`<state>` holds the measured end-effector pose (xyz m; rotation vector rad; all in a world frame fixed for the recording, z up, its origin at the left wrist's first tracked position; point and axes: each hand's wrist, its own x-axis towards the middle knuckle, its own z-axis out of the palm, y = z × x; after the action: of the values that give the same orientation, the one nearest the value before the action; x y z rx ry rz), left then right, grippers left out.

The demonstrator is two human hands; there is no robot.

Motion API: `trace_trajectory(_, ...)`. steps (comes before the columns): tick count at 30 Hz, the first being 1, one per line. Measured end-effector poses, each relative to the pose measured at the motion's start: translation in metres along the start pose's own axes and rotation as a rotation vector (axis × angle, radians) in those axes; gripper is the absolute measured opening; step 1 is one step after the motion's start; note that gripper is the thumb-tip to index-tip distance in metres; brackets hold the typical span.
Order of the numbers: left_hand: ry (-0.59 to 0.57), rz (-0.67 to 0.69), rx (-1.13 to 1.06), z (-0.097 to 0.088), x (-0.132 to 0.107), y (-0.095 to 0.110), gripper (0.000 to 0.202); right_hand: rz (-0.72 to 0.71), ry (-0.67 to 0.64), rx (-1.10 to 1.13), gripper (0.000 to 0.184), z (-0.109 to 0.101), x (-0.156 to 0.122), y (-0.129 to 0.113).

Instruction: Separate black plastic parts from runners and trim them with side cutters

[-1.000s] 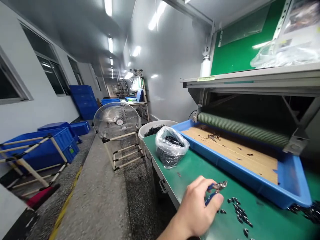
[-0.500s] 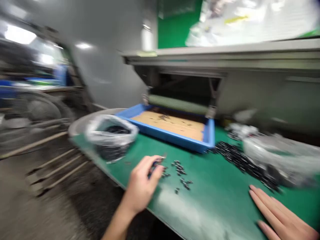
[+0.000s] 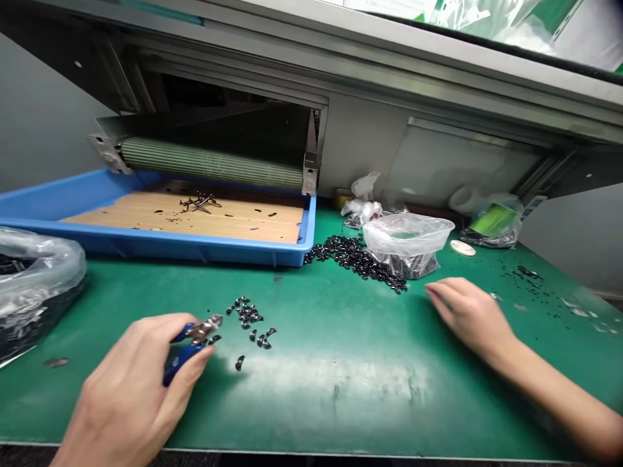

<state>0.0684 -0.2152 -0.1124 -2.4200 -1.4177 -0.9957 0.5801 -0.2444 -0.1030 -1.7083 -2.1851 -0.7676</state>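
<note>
My left hand (image 3: 131, 389) is closed round a pair of blue-handled pliers (image 3: 187, 342), their metal jaws pointing right toward a small scatter of black curved parts (image 3: 248, 319) on the green table mat (image 3: 341, 363). My right hand (image 3: 467, 314) lies palm down on the mat with fingers stretched out, holding nothing. Its fingertips sit just right of a larger heap of black parts (image 3: 357, 258) spilling from a clear plastic bag (image 3: 406, 243).
A blue tray (image 3: 160, 243) lined with cardboard sits at the back left under a green roller (image 3: 211, 165) of a machine. Another clear bag of black parts (image 3: 34, 285) stands at the far left edge. Small bags and a white disc (image 3: 462, 247) lie at the back right.
The view has swung right and down from the aisle to the table. My right hand has come into view and moved up toward the heap. My left hand keeps hold of the pliers.
</note>
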Motion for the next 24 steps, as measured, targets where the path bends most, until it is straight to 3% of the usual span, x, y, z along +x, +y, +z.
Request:
trace_trajectory(2, -0.006, 0.046, 0.059, 0.002, 0.006, 0.015, 0.029, -0.057, -0.036, 0.200, 0.026, 0.010, 0.033, -0.045)
trace_trajectory(4, -0.013, 0.137, 0.077, 0.004, 0.009, 0.028, 0.032, -0.079, -0.056, 0.273, 0.029, 0.024, 0.060, -0.073)
trace_trajectory(8, -0.023, 0.263, 0.058, 0.005, 0.012, 0.050, 0.028, -0.062, -0.085, 0.347, 0.026, 0.045, 0.087, -0.077)
trace_trajectory(12, -0.188, 0.315, 0.058, 0.003, 0.024, 0.077, 0.032, -0.181, -0.126, 0.647, 0.016, 0.031, 0.076, -0.079)
trace_trajectory(16, -0.428, 0.341, 0.124, 0.003, 0.045, 0.105, 0.021, -0.372, -0.297, 1.013, 0.011, 0.000, 0.056, -0.101)
trace_trajectory(19, -0.572, 0.405, 0.156, 0.006, 0.059, 0.114, 0.026, -0.366, -0.360, 1.127, 0.010, -0.011, 0.050, -0.111)
trace_trajectory(24, -0.641, 0.469, 0.207, 0.014, 0.069, 0.113, 0.030, -0.256, -0.381, 1.164, 0.006, -0.009, 0.050, -0.110)
